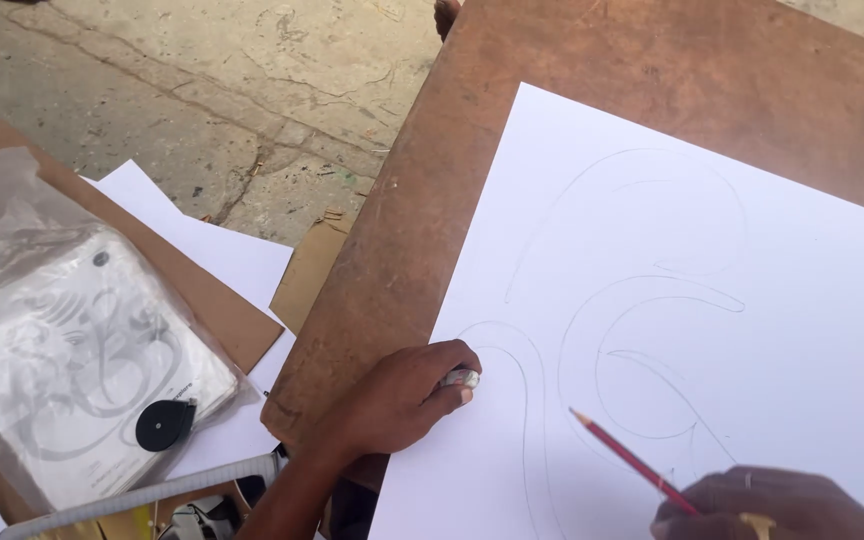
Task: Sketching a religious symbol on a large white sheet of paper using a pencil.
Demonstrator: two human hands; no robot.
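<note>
A large white sheet of paper with faint curved pencil lines lies on a brown wooden board. My left hand rests on the sheet's left edge, fingers closed around a small whitish eraser. At the bottom right, my right hand grips a red pencil. The pencil's tip points up and left, close over the paper near the drawn curves. Only part of my right hand shows above the frame's bottom edge.
To the left, a grey printed picture in a clear plastic sleeve lies on brown cardboard with a small round black object on it. Loose white sheets lie beneath. Cracked concrete ground shows behind.
</note>
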